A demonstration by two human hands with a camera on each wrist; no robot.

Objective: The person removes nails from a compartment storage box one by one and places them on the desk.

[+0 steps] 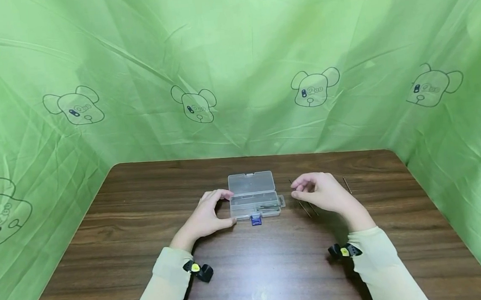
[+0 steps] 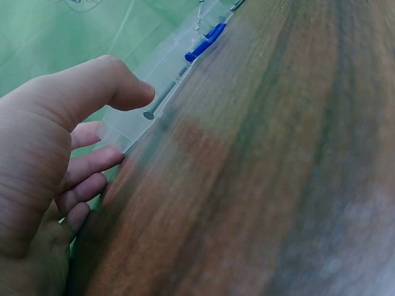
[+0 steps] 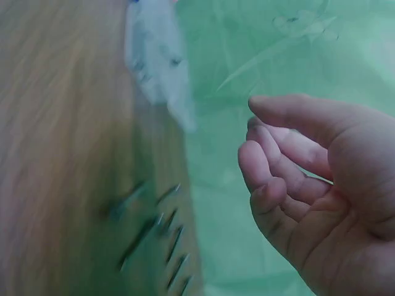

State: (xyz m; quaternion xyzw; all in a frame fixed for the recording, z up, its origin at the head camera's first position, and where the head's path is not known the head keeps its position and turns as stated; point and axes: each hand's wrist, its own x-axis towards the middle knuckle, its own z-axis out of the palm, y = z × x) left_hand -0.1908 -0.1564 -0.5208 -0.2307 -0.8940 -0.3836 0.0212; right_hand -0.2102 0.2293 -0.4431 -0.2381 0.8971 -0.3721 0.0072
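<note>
Nails (image 1: 305, 209) laid aslant right of box (image 1: 240, 202), near ends angled away; box held by left hand (image 1: 207, 218); right hand (image 1: 320, 191) loosely curled, empty.

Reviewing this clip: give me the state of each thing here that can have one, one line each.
Clear box: flat on the table, open
Lid: folded back
Blue latch: unfastened, flipped outward
Thin pieces inside: lying flat
Loose thin pieces: spread on the table
Left hand: holds the box's left end
Right hand: fingers loosely curled, apparently empty
Green cloth: hanging, creased
</note>
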